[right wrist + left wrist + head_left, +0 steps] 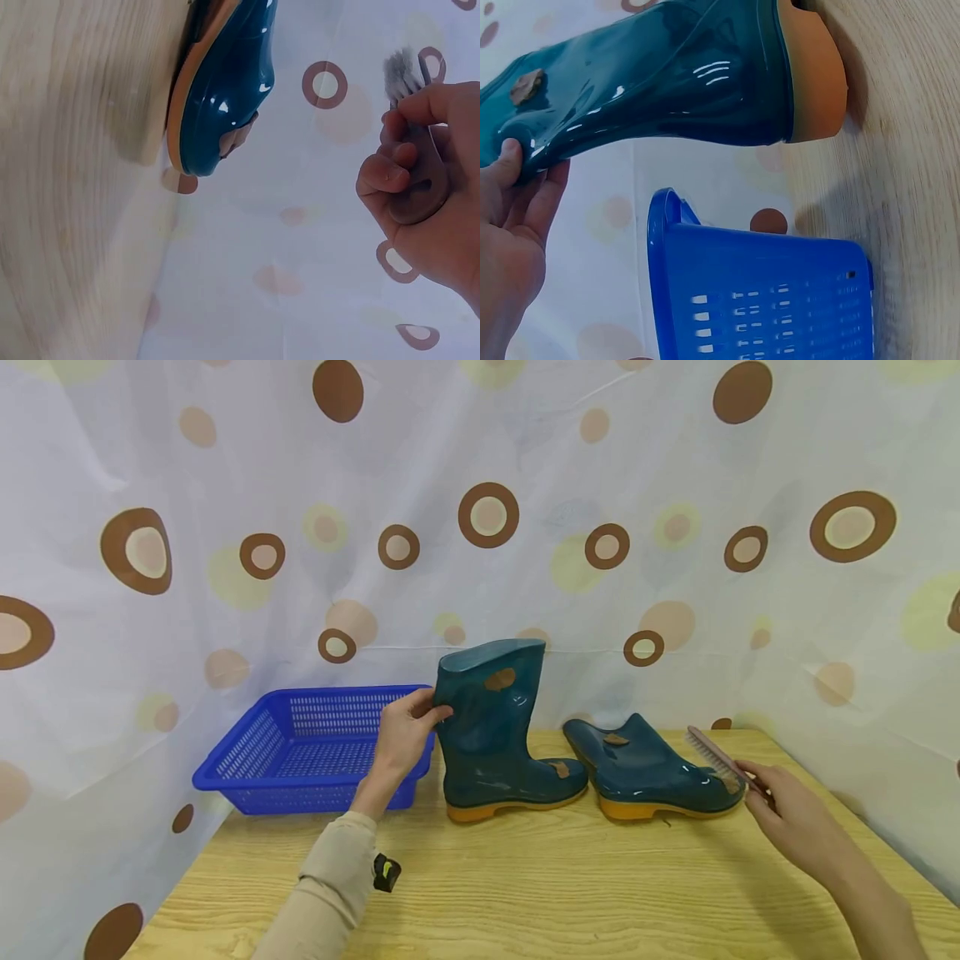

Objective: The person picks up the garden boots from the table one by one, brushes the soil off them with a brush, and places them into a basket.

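Observation:
A dark teal rain boot with an orange sole stands upright mid-table, brown patches on its shaft and toe. My left hand pinches the back of its shaft near the top, thumb outside, as the left wrist view also shows on the boot. To the right, a second teal boot has its shaft slumped, with brown patches on shaft and toe. My right hand grips the handle of a scrub brush, bristles facing down beside that boot's toe. In the right wrist view the brush is apart from the boot.
A blue perforated plastic basket stands left of the upright boot, close to my left forearm. Both boots rest on a wood-grain table. Behind hangs a white sheet with brown circles. A small black object shows beside my left sleeve.

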A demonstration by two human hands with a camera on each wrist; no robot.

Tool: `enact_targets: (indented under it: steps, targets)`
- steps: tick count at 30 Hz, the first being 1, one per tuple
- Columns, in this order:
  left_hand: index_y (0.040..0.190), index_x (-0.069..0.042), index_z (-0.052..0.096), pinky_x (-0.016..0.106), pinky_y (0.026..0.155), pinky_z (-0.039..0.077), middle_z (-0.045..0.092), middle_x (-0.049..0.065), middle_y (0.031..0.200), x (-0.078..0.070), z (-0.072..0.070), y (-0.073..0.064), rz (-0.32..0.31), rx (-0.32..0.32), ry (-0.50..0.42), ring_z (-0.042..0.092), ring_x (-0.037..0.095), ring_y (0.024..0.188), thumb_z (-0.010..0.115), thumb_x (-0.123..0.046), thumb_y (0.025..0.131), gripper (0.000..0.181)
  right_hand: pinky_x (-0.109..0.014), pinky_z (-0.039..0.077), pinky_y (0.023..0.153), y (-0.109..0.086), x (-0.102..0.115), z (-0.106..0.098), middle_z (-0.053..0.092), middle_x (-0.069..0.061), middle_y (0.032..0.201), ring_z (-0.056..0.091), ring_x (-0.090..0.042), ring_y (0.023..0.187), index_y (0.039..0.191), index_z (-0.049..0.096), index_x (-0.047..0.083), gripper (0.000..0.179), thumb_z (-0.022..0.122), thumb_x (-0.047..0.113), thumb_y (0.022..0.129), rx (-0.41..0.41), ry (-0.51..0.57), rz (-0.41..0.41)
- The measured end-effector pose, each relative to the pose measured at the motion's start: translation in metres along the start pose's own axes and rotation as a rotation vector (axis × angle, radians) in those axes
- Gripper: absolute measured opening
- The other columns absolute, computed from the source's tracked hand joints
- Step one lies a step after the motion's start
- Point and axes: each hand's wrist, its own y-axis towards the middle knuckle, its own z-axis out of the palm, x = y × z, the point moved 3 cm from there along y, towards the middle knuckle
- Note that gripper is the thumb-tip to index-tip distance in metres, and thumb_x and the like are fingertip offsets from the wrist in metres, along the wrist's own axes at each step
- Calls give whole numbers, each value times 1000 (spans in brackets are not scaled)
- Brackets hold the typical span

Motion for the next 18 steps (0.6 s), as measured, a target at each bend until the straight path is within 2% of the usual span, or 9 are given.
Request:
enact_targets:
  steps: [6, 11, 15, 18]
  targets:
    - [110, -3, 74, 29, 73, 61, 75, 15, 99, -2, 2, -3, 22, 2, -14, 72, 19, 84, 72, -12, 91, 20, -23, 33, 57, 1, 7, -1, 54, -27, 111, 40, -2, 76, 141, 42, -14, 44, 41, 13, 106, -27, -8, -14]
    - [109, -2, 74, 28, 72, 61, 75, 16, 97, -4, 2, -5, 20, 22, -36, 72, 19, 82, 72, -11, 91, 20, -22, 34, 55, 3, 21, -3, 60, -18, 104, 41, -1, 71, 140, 48, -8, 41, 50, 10, 104, -81, 29, -109]
    - [114, -2, 73, 29, 75, 62, 75, 17, 101, -7, 0, -8, 20, 62, -70, 73, 24, 89, 71, -11, 92, 24, -20, 35, 52, 6, 34, -3, 60, -10, 99, 43, -1, 66, 140, 49, -4, 43, 57, 6, 100, -118, 57, -197]
    - [116, -3, 73, 29, 78, 61, 75, 17, 106, -9, -1, -11, 23, 89, -89, 74, 27, 95, 71, -11, 91, 27, -19, 35, 52, 9, 42, -4, 60, -8, 99, 43, 0, 67, 141, 49, -2, 45, 59, 5, 98, -131, 50, -226]
